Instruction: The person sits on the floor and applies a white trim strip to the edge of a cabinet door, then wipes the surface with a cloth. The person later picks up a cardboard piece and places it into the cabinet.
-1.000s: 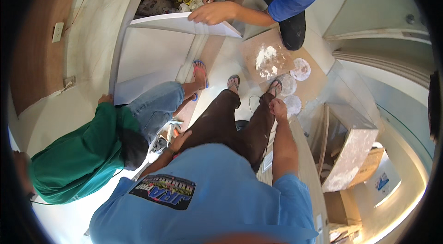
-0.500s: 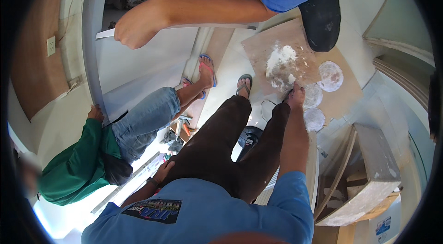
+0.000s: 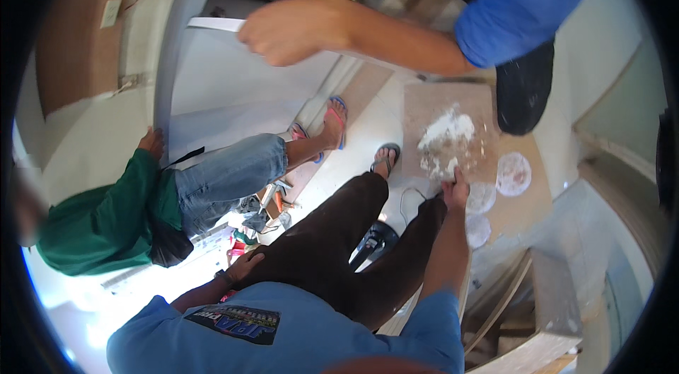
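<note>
My right hand (image 3: 456, 190) reaches down beside my right knee, fingers curled and closed. Whatever it grips, if anything, is too small and blurred to name. Just beyond it, white powdery lumps (image 3: 449, 130) are spread over a brown board (image 3: 417, 108) on the floor. Three round, whitish discs, one of them a chalky disc (image 3: 513, 174), lie close by that hand. My left hand (image 3: 247, 265) rests flat on my left thigh, its fingers stretched out and holding nothing.
Ahead, a co-worker's hand (image 3: 279, 31) grips a white strip (image 3: 212, 24) along a pale panel (image 3: 240, 77). Another person in a green top (image 3: 99, 225) is at left, one hand by the panel's edge. A wooden cabinet box (image 3: 552, 296) stands at lower right, several tools (image 3: 272, 197) at left.
My view has shifted, so the co-worker, panel and board appear farther right. My left hand stays on my thigh, and my right hand remains beside the white powder.
</note>
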